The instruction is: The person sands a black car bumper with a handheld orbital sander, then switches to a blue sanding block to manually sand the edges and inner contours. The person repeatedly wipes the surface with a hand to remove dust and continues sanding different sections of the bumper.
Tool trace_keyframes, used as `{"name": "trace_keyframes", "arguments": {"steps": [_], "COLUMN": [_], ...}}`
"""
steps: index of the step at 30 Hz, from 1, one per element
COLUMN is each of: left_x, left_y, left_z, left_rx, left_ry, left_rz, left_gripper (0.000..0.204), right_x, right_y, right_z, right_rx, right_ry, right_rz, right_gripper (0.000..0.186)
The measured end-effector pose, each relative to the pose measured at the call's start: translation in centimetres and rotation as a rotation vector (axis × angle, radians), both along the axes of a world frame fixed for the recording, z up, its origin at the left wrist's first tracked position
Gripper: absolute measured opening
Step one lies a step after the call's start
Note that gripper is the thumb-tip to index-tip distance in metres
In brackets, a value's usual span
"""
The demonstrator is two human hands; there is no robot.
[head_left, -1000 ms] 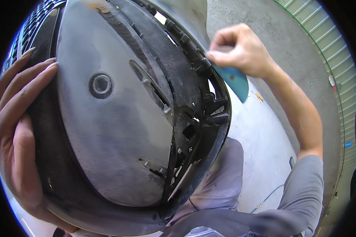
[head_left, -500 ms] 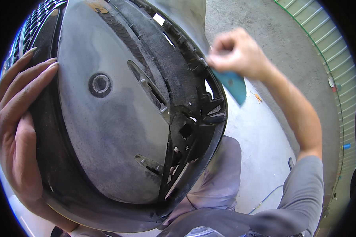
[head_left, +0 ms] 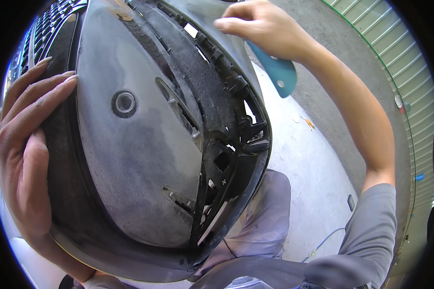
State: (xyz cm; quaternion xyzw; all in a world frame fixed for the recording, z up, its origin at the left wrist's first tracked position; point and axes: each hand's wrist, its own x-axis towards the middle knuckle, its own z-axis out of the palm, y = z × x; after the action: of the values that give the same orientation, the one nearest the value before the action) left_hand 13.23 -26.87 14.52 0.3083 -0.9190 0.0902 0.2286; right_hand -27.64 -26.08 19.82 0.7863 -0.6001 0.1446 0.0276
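Note:
A car bumper (head_left: 140, 159) with a dull grey, sanded-looking face and a black back side takes up the left and middle of the view. My left hand (head_left: 29, 139) lies along its left side, fingers stretched out and apart over the black part. Beyond the bumper's far right edge, my right hand (head_left: 265, 26) is raised with its fingers closed on a teal sanding disc (head_left: 277, 77). The disc is thin and bent, with a rounded end and small holes. It hangs below the palm, apart from the bumper; part of it is hidden by the hand.
A black grille (head_left: 53, 36) shows at the upper left. My knee (head_left: 270, 202) is beside the bumper. On the pale floor (head_left: 311, 178) lie small orange pieces (head_left: 307, 123), a dark flat object (head_left: 351, 202) and a thin blue cord (head_left: 325, 241). A ribbed wall (head_left: 395, 53) stands at the right.
My right hand has moved farther away and a little left, carrying the sanding disc with it. My left hand keeps its place on the bumper. The view has shifted slightly.

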Motion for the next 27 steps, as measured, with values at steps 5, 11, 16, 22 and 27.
{"name": "trace_keyframes", "arguments": {"steps": [5,11,16,22,27], "left_x": [0.2,0.2,0.4,0.3,0.3], "left_y": [0.3,0.2,-0.3,-1.0,-1.5], "left_z": [-0.3,-0.7,-0.4,-0.2,-0.1], "left_rx": [-0.005,0.007,-0.022,-0.115,-0.102], "left_ry": [0.007,0.04,0.011,-0.017,0.02], "left_rz": [0.009,-0.02,-0.026,-0.059,-0.066], "left_gripper": [0.068,0.066,0.064,0.065,0.069], "right_x": [1.6,-0.8,-2.3,-7.7,-14.4], "right_y": [-0.5,2.0,6.5,16.2,30.8], "right_z": [-0.5,-2.6,-3.4,-7.6,-16.9], "right_rx": [0.165,0.118,0.203,0.525,0.107], "right_ry": [0.003,-0.083,-0.106,-0.496,-1.666], "right_rz": [-0.064,0.007,-0.082,-0.262,-0.906], "right_gripper": [0.036,0.039,0.033,0.034,0.037]}}
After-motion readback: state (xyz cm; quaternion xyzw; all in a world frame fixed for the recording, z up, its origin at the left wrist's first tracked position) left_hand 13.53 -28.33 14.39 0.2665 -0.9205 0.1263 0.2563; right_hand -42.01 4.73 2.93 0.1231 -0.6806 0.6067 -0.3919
